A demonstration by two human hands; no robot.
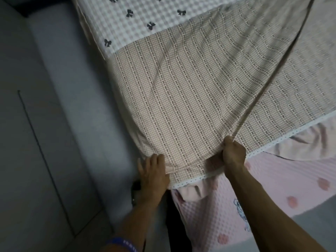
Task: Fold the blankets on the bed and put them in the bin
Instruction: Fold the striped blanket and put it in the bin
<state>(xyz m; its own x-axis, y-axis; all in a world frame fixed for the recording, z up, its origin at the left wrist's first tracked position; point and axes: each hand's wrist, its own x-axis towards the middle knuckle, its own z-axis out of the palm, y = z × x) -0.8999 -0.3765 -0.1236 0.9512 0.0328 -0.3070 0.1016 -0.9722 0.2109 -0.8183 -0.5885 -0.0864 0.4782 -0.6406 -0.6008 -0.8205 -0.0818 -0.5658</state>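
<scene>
- Beige checked blanket (190, 99) lies spread over the bed, its white lace hem (196, 179) nearest me, a long crease running up from my right hand.
- My right hand (233, 151) pinches a gathered ridge of that blanket near the hem, fingers curled tight round the cloth.
- My left hand (154, 175) rests at the blanket's near left corner, fingers fairly straight and slightly spread on the fabric's edge.
- Pink waffle blanket (272, 179) with dots lies beneath, nearer me.
- Bow-print checked cover (138, 20) shows at the far side.
- Blue wristband (120, 242) circles my left wrist.
</scene>
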